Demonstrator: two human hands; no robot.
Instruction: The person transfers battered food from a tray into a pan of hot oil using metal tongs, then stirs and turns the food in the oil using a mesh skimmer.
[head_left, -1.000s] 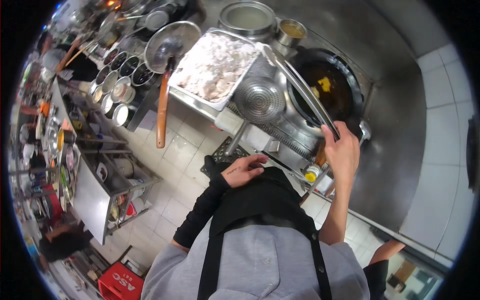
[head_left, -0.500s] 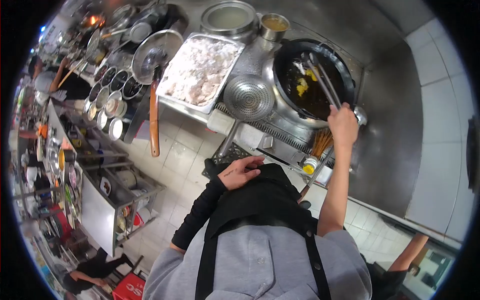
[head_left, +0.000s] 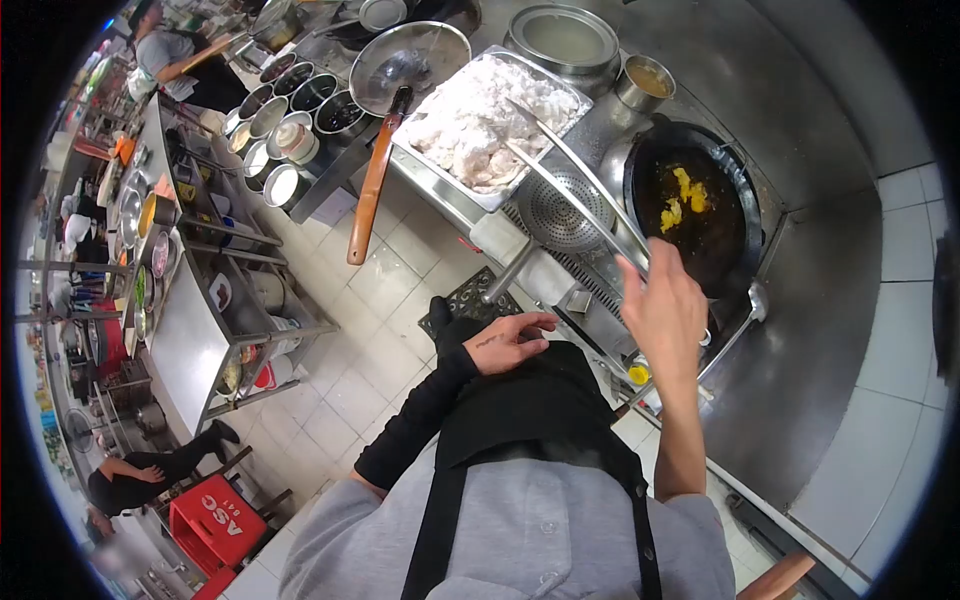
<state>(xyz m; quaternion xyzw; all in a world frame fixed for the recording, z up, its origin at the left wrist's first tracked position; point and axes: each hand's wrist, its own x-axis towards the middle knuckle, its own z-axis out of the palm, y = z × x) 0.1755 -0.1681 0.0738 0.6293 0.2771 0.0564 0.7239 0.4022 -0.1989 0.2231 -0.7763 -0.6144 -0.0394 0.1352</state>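
Observation:
My right hand (head_left: 668,305) is closed around metal tongs (head_left: 583,166). Their arms are spread, and the tips lie at pale, floury raw pieces (head_left: 465,120) in a rectangular metal tray (head_left: 452,184); no piece is clearly gripped. To the right of the tongs, yellow bits (head_left: 684,200) float in dark oil inside a wok (head_left: 748,185). Below the tongs rests a round perforated strainer (head_left: 560,218). My left hand (head_left: 508,343) lies on my black apron (head_left: 530,410), holding nothing, with its fingers loosely stretched.
A wooden-handled pan (head_left: 372,205) juts out left of the tray. Behind are a large pot (head_left: 563,38) and a metal bowl (head_left: 650,80). A ladle (head_left: 757,300) leans right of the wok. Co-workers (head_left: 180,60) stand farther left, near a steel table (head_left: 185,335) and red crate (head_left: 218,520).
My right hand has brought the tongs from over the wok leftward to the tray, their arms now wider apart. My left hand stays on the apron. The view has shifted.

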